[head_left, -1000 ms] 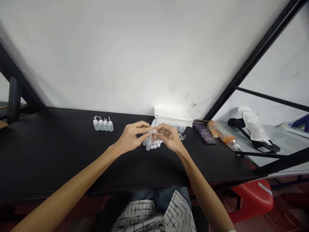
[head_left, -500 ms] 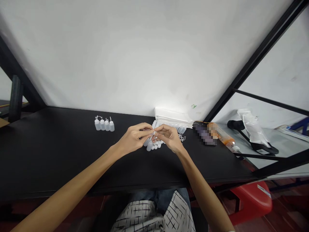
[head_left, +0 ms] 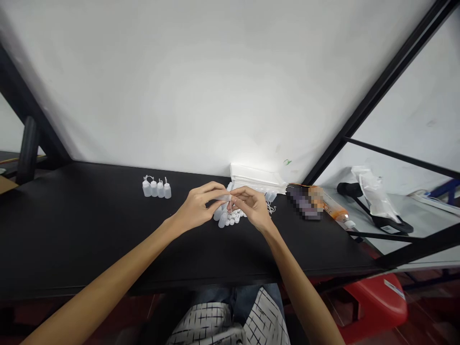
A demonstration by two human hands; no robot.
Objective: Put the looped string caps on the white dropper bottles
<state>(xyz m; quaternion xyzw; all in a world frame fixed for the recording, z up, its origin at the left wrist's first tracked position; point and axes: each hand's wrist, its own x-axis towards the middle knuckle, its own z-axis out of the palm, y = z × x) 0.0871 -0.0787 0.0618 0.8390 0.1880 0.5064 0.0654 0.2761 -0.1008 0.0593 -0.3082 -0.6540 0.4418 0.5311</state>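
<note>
"Fingers point(head_left: 210, 196) of the left hand point(head_left: 194, 209) are pinched on a little bottle point(head_left: 224, 197), right?"

"Yes, and the right hand point(head_left: 253, 206) pinches its other end. Just which bit it grips is hidden. The little bottle is held up between both hands, in front of the bottle heap point(head_left: 222, 220)."

"Can you count the heap?"

"No, the right hand covers lots of it. The thing point(head_left: 304, 203) beside the drink bottle point(head_left: 334, 210) is all blurry squares, too. The red seat point(head_left: 383, 299) is partly hidden under the tabletop point(head_left: 89, 225)."

"Where's the room?"

"Mostly on the left. It goes wide, past four small bottles point(head_left: 157, 189) standing near the wall point(head_left: 161, 96). The front edge is close to the lap point(head_left: 208, 318)."
</note>
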